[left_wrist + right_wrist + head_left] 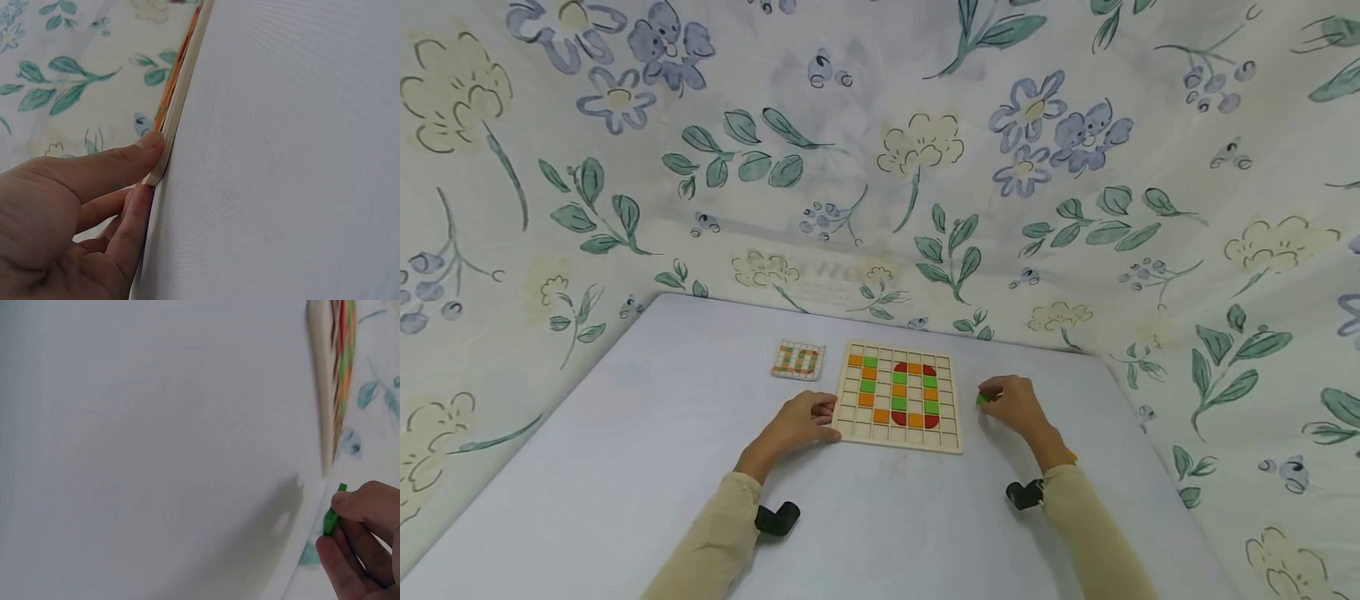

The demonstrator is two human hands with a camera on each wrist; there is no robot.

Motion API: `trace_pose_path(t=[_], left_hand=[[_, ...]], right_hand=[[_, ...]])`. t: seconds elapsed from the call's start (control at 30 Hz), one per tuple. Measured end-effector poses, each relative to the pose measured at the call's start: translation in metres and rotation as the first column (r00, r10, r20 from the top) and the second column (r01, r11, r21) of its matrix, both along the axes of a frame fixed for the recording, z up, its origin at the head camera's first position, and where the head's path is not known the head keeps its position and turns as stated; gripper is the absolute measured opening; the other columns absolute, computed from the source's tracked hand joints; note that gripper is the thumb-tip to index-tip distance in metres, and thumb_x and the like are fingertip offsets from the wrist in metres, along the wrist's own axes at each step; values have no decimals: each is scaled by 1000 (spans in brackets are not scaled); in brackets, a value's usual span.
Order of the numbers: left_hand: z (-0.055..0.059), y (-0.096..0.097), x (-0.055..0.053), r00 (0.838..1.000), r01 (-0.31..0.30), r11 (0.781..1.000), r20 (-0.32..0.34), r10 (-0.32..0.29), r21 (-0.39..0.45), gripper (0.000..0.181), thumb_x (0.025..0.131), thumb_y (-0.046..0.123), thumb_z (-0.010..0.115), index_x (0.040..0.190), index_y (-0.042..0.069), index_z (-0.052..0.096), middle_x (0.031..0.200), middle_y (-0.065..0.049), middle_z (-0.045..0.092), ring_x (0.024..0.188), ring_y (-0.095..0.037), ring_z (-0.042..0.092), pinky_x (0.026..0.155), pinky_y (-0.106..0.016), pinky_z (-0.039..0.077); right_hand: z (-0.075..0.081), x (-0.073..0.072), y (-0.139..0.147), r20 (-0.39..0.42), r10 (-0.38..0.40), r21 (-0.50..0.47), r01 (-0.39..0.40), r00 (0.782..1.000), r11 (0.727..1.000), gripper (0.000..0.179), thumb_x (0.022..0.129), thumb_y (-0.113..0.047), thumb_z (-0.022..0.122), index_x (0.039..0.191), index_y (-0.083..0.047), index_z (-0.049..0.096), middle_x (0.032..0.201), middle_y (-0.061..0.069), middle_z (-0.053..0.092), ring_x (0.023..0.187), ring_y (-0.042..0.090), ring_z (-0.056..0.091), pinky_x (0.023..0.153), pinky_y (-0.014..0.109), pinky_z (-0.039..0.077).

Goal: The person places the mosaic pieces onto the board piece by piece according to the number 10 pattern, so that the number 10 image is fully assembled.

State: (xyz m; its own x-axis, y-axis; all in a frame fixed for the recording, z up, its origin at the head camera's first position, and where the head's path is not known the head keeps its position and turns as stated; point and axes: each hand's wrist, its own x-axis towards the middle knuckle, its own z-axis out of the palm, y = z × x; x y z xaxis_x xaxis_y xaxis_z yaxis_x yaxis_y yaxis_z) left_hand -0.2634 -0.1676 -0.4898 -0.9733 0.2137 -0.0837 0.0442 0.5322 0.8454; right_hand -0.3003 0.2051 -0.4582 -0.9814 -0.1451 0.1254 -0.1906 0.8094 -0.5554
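Note:
My left hand (801, 423) grips the near-left corner of a wooden grid board (898, 442). In the left wrist view, its thumb (150, 140) lies against the board's edge, with the fingers round the corner below. Orange and green square tiles and red rounded tiles on the grid form a "10". To the right of the board, my right hand (1017, 406) pinches a green tile (331, 519) between thumb and fingers, apart from the board. A small pattern card (798, 360) printed with a coloured "10" lies to the left of the board.
The white table (880, 533) meets a hanging floral cloth (850, 167) at its back and sides. A bit of orange (1072, 456) shows beside the right wrist, mostly hidden by the arm. Black wrist mounts (777, 519) stick out from both sleeves.

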Motion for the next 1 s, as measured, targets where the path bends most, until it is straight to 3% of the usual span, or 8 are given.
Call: trace_pose_path(t=[0.27,0.5,0.67,0.87,1.0], left_hand=[[-1,-4,1,1000,7,1000,-9,-7,14,62,72,-3,83,128,-9,56,104,-9,60,99,-21,60,87,-24,56],[-2,-3,0,1000,10,1000,-9,-10,27,61,72,-3,83,127,-9,57,104,-9,61,99,-21,60,86,-23,56],[0,-1,1,1000,4,1000,1,-4,16,61,72,-3,83,128,-7,58,103,-7,61,99,-19,60,87,-24,57],[1,-2,1,1000,7,1000,1,-7,11,62,73,-2,83,128,-8,57,103,-8,62,101,-21,61,88,-25,56],[0,-3,0,1000,9,1000,1,-9,19,62,72,-2,83,128,-8,57,104,-9,61,101,-22,61,88,-25,56]], right_hand=[[-3,-8,-67,-1,111,-72,-111,994,991,26,80,-7,77,105,0,74,97,5,71,88,19,63,78,32,59],[-2,-10,-108,-16,223,-98,-223,975,970,24,81,-7,75,105,-2,74,99,3,71,89,17,64,79,28,59],[0,-7,-130,-26,317,-130,-317,948,939,25,81,-5,77,106,1,74,101,7,71,91,20,66,81,29,59],[0,1,-156,36,395,-41,-394,918,918,24,81,-12,80,104,-6,76,94,-4,71,85,10,62,79,21,57],[-1,3,-169,54,427,-19,-426,903,904,24,81,-11,80,104,-5,77,92,-4,72,81,8,62,78,19,56]])
